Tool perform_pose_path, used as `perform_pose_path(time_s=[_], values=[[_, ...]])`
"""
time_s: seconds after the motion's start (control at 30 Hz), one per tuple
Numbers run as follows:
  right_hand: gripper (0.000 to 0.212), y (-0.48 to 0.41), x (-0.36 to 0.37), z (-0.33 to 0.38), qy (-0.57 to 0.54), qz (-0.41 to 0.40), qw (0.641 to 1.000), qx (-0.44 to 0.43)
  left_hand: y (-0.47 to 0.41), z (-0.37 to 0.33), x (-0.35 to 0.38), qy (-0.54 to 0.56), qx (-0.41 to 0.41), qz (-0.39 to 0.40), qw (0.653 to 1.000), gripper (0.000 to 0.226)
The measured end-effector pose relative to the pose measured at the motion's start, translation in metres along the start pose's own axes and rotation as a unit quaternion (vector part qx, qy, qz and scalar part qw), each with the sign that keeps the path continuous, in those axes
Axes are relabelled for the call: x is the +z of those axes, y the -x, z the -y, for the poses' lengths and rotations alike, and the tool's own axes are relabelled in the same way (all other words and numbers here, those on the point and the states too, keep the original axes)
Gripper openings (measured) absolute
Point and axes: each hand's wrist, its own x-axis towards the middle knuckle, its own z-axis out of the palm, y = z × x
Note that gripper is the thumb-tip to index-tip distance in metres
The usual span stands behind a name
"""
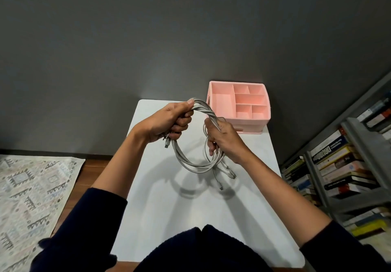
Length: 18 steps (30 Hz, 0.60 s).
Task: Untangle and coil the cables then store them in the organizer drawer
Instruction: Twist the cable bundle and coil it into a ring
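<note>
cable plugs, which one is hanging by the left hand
The plug poking out just under the left hand, on the left side of the cable coil. The other plugs dangle lower, beneath the right hand.

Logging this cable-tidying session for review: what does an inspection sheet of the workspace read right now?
Surface: white table, pink organizer at its far right corner.
Job's things: grey cable bundle held above the table; organizer's top compartments empty, drawer looks shut.
Clutter: nothing seen.
Grippers: left hand and right hand each grip the bundle.
Cables: strands twisted together, plug ends dangling.
Surroundings: grey wall, patterned rug, bookshelf.
</note>
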Motion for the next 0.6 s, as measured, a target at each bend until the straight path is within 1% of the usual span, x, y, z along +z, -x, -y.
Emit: perform_pose_path(time_s=[0.1,0.17,0.23,0.27,0.33,0.5,0.6], values=[[0.039,0.004,-0.001,0.002,-0.150,0.045,0.986,0.052,0.001,-0.001,-0.003,-0.014,0.002,0.007,1.000,0.037],[0.037,0.004,-0.006,0.002,-0.253,0.093,0.960,0.078,0.001,0.000,-0.004,-0.012,0.003,0.016,1.000,0.036],[0.043,0.005,-0.011,0.002,-0.313,0.160,0.931,0.100,0.002,0.002,-0.005,-0.007,0.004,0.025,1.000,0.036],[0.050,0.006,-0.012,0.003,-0.315,0.180,0.925,0.113,0.003,0.002,-0.006,-0.005,0.004,0.030,1.000,0.036],[0.061,0.009,-0.013,0.004,-0.286,0.193,0.928,0.144,0.004,0.002,-0.008,-0.001,0.004,0.039,0.999,0.036],[0.067,0.009,-0.018,0.009,-0.223,0.203,0.939,0.166,0.003,0.004,-0.007,0.032,-0.009,0.051,0.998,0.034],[0.072,0.009,-0.017,0.005,-0.240,0.224,0.927,0.182,0.002,0.006,-0.007,0.030,-0.021,0.046,0.998,0.036]])
